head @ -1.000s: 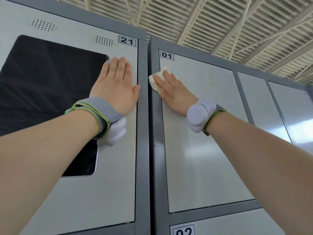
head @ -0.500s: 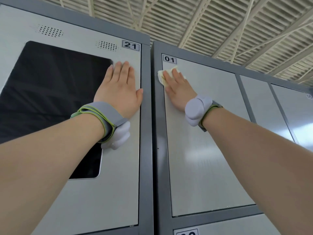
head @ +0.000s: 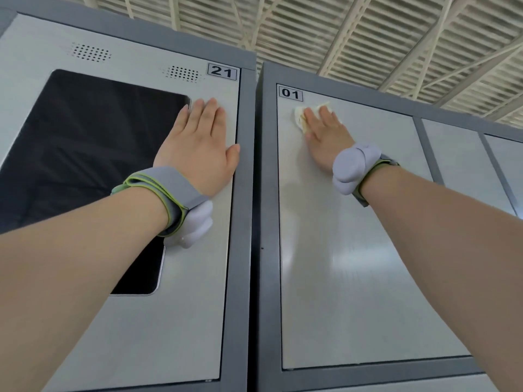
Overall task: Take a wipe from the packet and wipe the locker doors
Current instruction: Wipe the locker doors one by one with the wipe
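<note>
My right hand (head: 325, 137) lies flat with straight fingers on the pale grey locker door numbered 01 (head: 353, 264), near its top left corner. Under its fingers it presses a crumpled white wipe (head: 299, 117), which sticks out to the left just below the number label. My left hand (head: 198, 145) rests flat with straight fingers on the panel numbered 21 (head: 169, 321), beside the dark screen. The wipe packet is not in view.
A black screen (head: 85, 165) fills the left panel. A dark grey frame (head: 254, 222) separates the two units. More locker doors (head: 458, 165) continue to the right. A slatted ceiling (head: 368, 32) is overhead.
My right hand has slid the wipe up and to the right on door 01, closer to the number label. My left hand has stayed on panel 21.
</note>
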Available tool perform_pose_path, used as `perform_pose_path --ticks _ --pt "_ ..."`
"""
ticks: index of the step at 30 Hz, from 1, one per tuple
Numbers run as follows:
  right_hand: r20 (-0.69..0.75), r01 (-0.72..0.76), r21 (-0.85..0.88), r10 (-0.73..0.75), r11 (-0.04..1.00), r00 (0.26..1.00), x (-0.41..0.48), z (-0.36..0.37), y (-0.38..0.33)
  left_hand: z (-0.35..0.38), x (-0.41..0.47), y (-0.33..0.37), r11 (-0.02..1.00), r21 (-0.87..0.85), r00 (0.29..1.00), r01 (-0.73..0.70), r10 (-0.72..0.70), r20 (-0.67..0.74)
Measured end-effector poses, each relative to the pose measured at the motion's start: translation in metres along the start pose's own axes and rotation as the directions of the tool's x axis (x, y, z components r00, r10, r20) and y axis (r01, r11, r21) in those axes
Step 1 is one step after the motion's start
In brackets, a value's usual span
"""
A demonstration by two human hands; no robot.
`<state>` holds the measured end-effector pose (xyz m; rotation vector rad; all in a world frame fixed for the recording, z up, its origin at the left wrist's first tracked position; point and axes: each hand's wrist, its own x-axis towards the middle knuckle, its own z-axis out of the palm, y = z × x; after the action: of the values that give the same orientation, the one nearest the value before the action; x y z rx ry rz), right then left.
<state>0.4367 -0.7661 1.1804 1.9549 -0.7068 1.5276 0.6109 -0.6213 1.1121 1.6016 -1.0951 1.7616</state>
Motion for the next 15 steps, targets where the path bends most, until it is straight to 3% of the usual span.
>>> perform_pose_path --ticks 4,11,15 --pt "0.025 0.026 -0.001 -0.026 1.0 0.999 -0.015 0.003 -0.007 -0.001 0.0 0.001 1.0 -0.028 1.0 0.007 -0.007 -0.009" --pt "0.13 0.272 0.044 -0.275 0.961 0.953 -0.071 0.002 -0.017 -0.002 0.001 0.001 0.996 -0.09 0.999 0.024 -0.026 -0.026" --pt "0.112 0.201 0.014 -0.202 0.979 0.973 -0.056 -0.002 -0.001 -0.005 -0.002 -0.001 0.99 -0.141 0.997 -0.025 0.014 -0.079"
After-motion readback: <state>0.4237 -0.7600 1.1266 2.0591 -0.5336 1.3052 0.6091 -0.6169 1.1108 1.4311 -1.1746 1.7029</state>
